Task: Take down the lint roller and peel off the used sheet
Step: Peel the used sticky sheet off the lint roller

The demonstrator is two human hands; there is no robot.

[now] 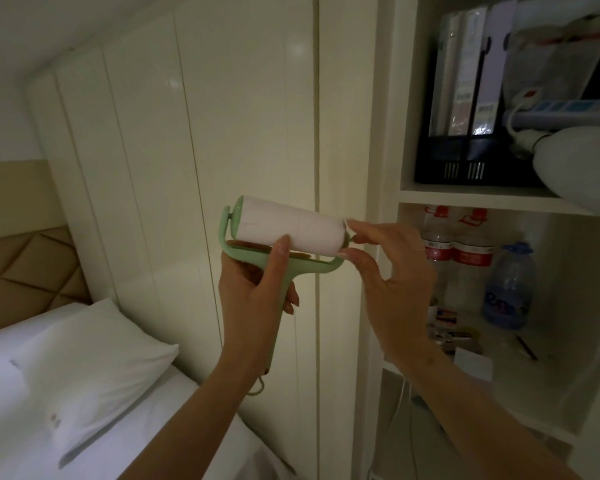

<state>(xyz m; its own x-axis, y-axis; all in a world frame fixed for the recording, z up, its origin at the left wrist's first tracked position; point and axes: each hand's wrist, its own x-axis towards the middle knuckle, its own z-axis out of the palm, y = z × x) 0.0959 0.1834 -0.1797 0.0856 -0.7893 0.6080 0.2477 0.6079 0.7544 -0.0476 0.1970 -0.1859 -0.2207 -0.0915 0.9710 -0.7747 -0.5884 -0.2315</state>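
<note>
The lint roller [291,230] has a pale green frame and handle and a white sheet roll lying roughly level, held up in front of a cream wardrobe door. My left hand [253,299] is wrapped round its green handle, with the thumb pressed on the roll's lower front. My right hand [392,282] is at the roll's right end, thumb and forefinger pinching at the edge of the sheet there. No loose flap of sheet is clearly visible.
Open shelves [478,197] stand to the right, holding black file boxes [465,98], a power strip, water bottles [506,289] and small items. A bed with a white pillow [94,368] lies at lower left, with a padded headboard behind it.
</note>
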